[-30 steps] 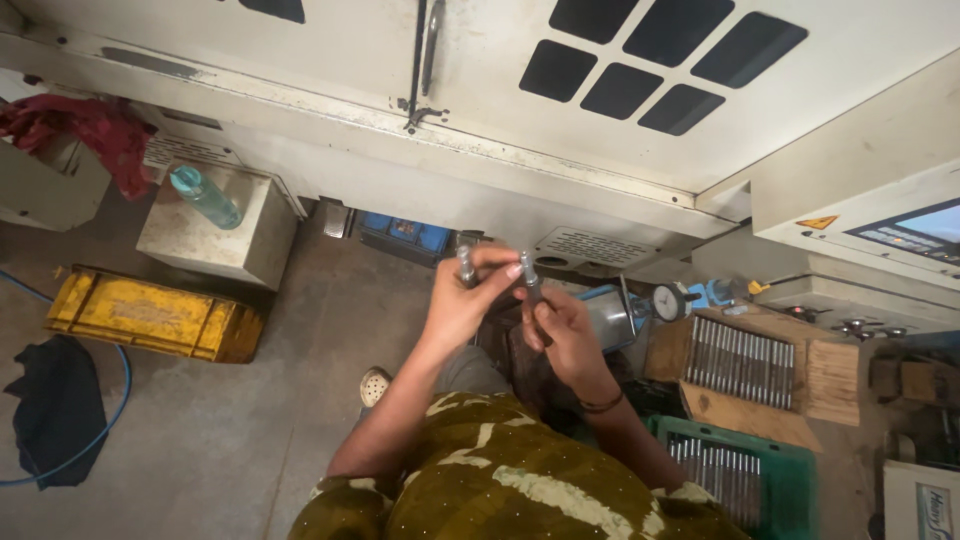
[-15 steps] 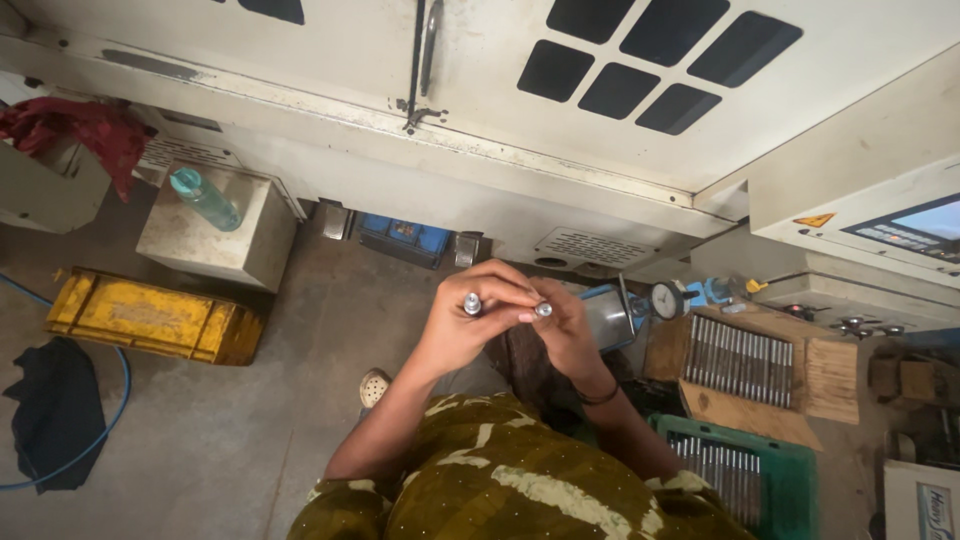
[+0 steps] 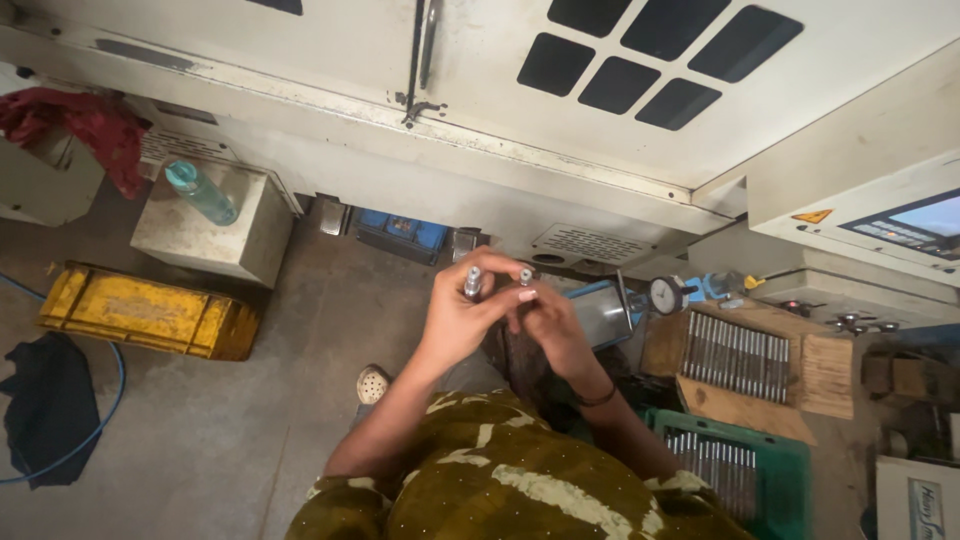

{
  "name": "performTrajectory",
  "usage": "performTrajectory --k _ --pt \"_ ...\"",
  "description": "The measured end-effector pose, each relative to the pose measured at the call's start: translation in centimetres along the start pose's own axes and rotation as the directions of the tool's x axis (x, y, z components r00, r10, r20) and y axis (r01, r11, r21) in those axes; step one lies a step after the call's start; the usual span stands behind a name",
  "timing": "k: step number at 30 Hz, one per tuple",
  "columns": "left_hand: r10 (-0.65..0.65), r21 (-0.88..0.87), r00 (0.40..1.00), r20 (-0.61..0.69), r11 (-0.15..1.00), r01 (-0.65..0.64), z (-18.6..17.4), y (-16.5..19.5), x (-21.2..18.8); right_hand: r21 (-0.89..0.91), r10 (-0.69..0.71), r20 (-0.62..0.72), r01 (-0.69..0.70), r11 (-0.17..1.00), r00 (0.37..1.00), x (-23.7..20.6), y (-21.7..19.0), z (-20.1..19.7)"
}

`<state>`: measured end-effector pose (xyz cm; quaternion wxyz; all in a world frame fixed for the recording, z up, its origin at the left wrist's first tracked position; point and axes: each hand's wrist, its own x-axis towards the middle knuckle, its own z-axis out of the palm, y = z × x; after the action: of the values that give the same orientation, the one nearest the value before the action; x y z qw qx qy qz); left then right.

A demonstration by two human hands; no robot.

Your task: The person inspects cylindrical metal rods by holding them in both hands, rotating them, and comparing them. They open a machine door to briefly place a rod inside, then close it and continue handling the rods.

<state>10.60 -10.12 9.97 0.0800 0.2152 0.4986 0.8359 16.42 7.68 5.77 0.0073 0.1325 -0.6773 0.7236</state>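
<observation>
Here, two hands raise small steel pins at frame centre.
Left hand (image 3: 462, 318) pinches one metal pin (image 3: 472, 281); right hand (image 3: 550, 325) grips another pin (image 3: 525, 276). Likely stiff, light, slick: best held mid-shaft.

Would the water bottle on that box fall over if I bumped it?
Probably: the water bottle is tall and slim and stands near the edge of the pale box. It looks like clear plastic, so likely light, and once down it might roll.
</observation>
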Motion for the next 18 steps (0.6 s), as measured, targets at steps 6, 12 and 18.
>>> performTrajectory --k 6,12,18 --pt "0.035 -0.141 0.986 -0.166 0.988 -0.059 0.1 0.3 0.3 0.059 0.23 -0.191 -0.222 0.973 0.954 0.6 -0.1 1.1" --pt "0.01 -0.08 0.988 -0.156 0.997 -0.023 -1.0 -1.3 -0.1 0.056 0.236 -0.219 -0.229 0.972 0.947 0.7 0.4 1.1" --pt "0.022 -0.081 0.974 -0.226 0.996 -0.042 -1.4 -3.5 0.3 -0.006 0.183 -0.195 -0.188 0.982 0.964 0.2 1.0 0.6"
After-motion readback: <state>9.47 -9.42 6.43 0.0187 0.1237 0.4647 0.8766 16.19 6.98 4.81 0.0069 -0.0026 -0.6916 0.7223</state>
